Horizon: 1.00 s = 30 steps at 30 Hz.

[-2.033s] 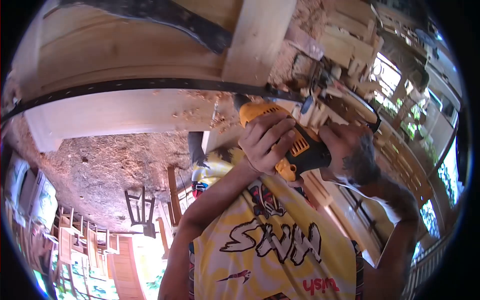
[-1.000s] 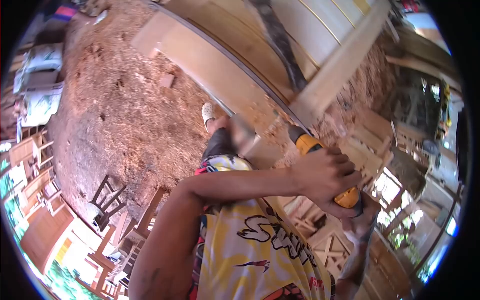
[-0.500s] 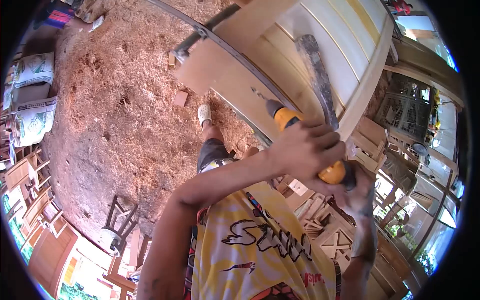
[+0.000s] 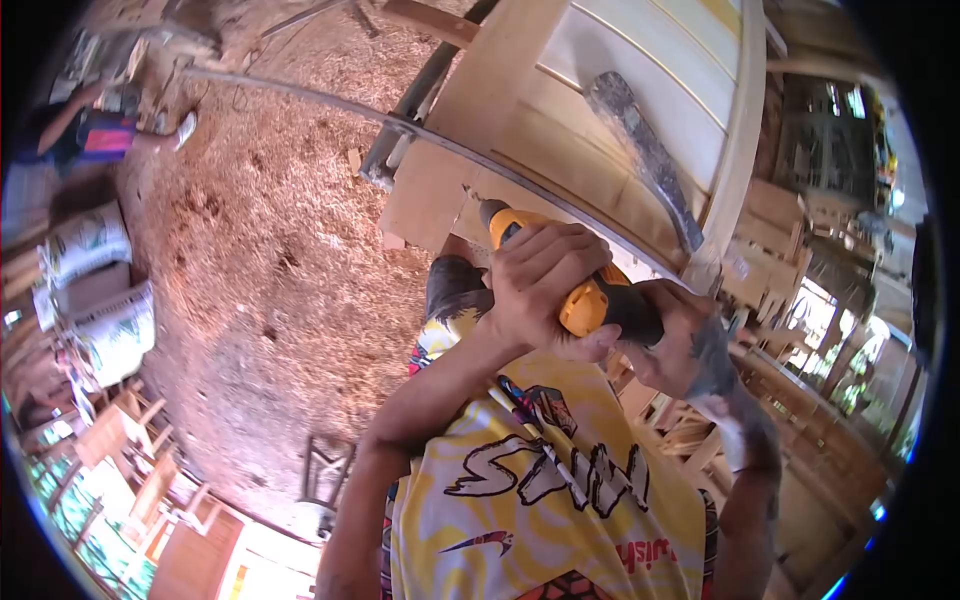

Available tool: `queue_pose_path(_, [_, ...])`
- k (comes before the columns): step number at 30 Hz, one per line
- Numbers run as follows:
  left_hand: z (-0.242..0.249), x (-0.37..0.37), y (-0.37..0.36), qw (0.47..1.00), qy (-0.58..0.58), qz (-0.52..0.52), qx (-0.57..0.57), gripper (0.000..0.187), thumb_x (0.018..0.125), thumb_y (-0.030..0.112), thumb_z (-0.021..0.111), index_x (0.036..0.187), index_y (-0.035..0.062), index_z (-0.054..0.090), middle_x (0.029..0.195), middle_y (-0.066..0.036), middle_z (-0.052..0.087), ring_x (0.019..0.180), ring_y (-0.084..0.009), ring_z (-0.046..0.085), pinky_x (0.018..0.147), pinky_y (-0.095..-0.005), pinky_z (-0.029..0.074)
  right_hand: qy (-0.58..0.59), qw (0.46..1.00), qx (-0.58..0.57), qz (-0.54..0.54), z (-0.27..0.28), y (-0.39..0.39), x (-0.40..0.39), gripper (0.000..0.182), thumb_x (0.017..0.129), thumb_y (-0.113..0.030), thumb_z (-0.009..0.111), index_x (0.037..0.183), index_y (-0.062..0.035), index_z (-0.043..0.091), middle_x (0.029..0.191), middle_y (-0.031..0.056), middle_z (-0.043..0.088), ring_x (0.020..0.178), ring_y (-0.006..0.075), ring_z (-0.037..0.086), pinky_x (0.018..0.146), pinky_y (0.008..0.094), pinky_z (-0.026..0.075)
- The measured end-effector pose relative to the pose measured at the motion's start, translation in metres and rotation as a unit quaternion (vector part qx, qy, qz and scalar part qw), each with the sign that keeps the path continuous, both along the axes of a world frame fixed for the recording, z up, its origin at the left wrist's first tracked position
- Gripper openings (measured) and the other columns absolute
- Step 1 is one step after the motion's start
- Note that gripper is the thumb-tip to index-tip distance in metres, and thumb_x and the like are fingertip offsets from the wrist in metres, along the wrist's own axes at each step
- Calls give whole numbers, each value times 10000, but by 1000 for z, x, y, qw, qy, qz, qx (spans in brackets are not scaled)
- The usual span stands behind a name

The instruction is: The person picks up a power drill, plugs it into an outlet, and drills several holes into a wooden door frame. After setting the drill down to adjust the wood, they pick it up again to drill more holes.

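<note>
A yellow and black power drill (image 4: 585, 305) is held over the near edge of a pale wooden panel (image 4: 480, 120). Its bit points up and left, near a long metal bar (image 4: 480, 158) that crosses the panel. My left hand (image 4: 548, 270) wraps over the drill's yellow body. At the black end of the drill, my right hand (image 4: 668, 335) is closed round it, with some fingers hidden. On the panel, right of the drill, lies a dark, worn tool with a broad end and a long shank (image 4: 640, 150).
Shavings cover the ground (image 4: 270, 250) to the left. Stacked sacks (image 4: 110, 335) stand at the far left, with another person (image 4: 105, 135) above them. Wooden chairs (image 4: 130, 430) are at lower left; wooden pieces (image 4: 765, 245) crowd the right side.
Both hands and the drill have shifted left in view, and the bit now sits closer to the metal bar. The view has turned, bringing more of the other person into sight.
</note>
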<state>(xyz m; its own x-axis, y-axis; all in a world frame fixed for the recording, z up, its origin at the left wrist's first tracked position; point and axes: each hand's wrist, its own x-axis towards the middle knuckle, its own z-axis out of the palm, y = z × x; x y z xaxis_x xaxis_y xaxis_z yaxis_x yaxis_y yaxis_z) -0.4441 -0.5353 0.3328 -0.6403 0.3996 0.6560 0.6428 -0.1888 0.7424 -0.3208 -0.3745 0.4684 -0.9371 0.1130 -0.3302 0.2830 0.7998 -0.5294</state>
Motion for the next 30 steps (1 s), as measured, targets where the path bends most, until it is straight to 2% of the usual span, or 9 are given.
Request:
queue_pose_path(4, [6,-28,4,999,-18,-32,-21,620,859,580,744,1024,-17,749,945,-175,778,876,-370,790,809,-434,602,-14,1000,-22,-13,4,6,-22,427,828,-197,903,1165,-3,727,981,186,768,815,396,794,704,441,637])
queue_pose_path(8, [-1,-61,11,995,-52,-82,-20,639,882,598,737,1043,-20,752,943,-179,775,881,-375,792,798,-435,605,-69,997,-5,-41,6,4,-52,460,795,-193,924,1166,-17,717,978,165,758,810,366,801,691,439,638])
queue_pose_path(14, [-4,-99,15,983,-113,-142,-14,616,868,578,766,1030,-17,748,956,-175,768,885,-373,787,796,-446,614,-95,993,-6,-76,11,-6,-87,504,761,-129,924,1186,13,692,1009,166,758,812,378,802,703,442,644])
queue_pose_path(17, [-9,-112,14,982,-102,-153,-28,719,942,669,671,1080,-30,764,935,-170,790,883,-354,804,814,-435,617,-109,990,-1,-89,14,-11,-101,495,764,-94,915,1189,25,692,1003,180,760,812,382,802,707,440,648])
queue_pose_path(30, [-18,-135,15,980,-131,-150,-14,702,933,669,680,1034,-22,752,908,-165,785,865,-355,800,807,-435,611,-116,989,3,-89,11,-15,-133,516,762,-114,944,1198,50,720,983,196,765,805,379,803,704,433,650])
